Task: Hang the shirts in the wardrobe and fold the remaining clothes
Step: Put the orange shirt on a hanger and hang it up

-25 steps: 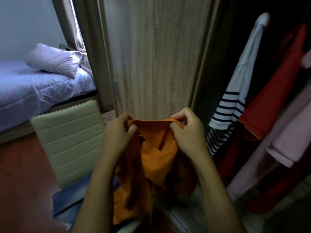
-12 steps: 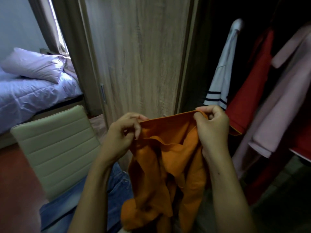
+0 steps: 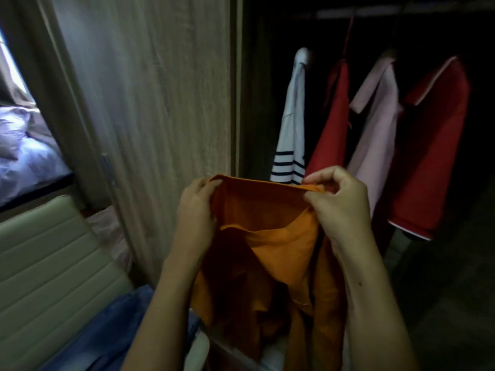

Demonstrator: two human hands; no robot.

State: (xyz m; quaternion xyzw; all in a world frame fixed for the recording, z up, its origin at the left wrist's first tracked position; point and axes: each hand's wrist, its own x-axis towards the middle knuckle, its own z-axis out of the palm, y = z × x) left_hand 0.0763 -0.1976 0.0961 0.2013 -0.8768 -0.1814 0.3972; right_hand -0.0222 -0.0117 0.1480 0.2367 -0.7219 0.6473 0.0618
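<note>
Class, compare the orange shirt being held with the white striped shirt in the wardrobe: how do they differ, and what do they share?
The orange shirt is plain; the white striped shirt has dark bands near its lower edge. The orange shirt is held by the left hand and right hand, bunched below; the white striped shirt hangs straight in the wardrobe. Both are shirts.
</note>
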